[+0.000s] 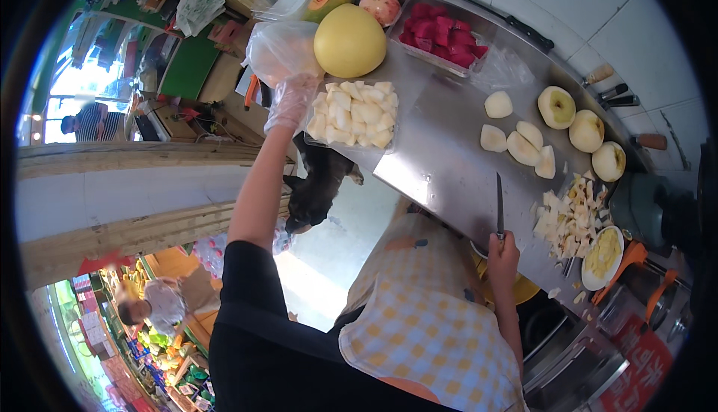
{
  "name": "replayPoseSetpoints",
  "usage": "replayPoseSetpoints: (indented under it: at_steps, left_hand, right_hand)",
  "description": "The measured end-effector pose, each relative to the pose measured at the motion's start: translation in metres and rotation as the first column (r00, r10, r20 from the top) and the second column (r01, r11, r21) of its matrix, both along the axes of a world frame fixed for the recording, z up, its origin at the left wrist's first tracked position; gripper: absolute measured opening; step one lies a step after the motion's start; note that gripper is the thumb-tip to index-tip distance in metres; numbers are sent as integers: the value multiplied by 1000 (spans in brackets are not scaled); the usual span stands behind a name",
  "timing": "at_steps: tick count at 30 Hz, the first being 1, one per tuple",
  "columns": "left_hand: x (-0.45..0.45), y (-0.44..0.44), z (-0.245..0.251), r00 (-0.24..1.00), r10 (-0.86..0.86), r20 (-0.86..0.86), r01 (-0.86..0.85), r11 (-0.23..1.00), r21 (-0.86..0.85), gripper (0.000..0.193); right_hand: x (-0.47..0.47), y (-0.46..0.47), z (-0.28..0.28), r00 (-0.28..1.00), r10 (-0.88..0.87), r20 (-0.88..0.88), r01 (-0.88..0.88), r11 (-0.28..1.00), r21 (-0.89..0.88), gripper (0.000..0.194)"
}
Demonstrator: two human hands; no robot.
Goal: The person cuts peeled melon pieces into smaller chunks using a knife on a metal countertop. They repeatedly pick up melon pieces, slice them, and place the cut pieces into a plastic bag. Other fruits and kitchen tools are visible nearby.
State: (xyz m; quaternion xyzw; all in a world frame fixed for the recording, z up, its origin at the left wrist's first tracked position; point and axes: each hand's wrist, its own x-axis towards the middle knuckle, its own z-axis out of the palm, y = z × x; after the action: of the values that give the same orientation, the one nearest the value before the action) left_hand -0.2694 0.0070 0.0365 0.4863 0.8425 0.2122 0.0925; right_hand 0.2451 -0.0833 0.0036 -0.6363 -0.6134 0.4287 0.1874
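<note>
My left hand [293, 100], in a clear plastic glove, is at the left edge of a clear tray [394, 141] heaped with pale fruit chunks [354, 113]. It also meets a plastic bag [280, 47]; its fingertips are hidden, so I cannot tell whether it grips either. My bare right hand [503, 255] holds a narrow-bladed knife [500, 204], blade pointing away from me above the steel counter [443, 148]. Beyond the blade lie cut pieces of peeled pale fruit [524, 148]. Several whole peeled fruits [556, 107], apples or pears, line the counter's back edge.
A yellow pomelo-like fruit [350, 40] and a tray of red dragon fruit cubes [440, 36] stand at the back. Peelings [569, 218] and a white dish [594, 283] lie right. A long knife [527, 31] rests by the wall. A dark dog [317, 187] stands below; people are farther left.
</note>
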Motion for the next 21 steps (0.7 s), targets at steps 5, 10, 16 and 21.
replayPoseSetpoints:
  at_steps: [5,10,16,21]
  left_hand:
    - [17,-15,-4,988,-62,143,59,998,24,30]
    - [22,-22,20,930,113,349,-94,993,-70,34]
    - [126,-9,37,934,-346,-88,354,864,357,19]
    - [270,51,-8,693,-721,-9,721,693,-20,50]
  right_hand:
    - [6,-4,0,1000,-20,-7,19,997,-69,31]
    - [15,-8,-3,997,-60,-43,55,993,-108,30]
    - [24,-13,-23,997,-76,31,78,996,-48,37]
    - [16,-11,-29,995,-93,-33,88,988,-123,39]
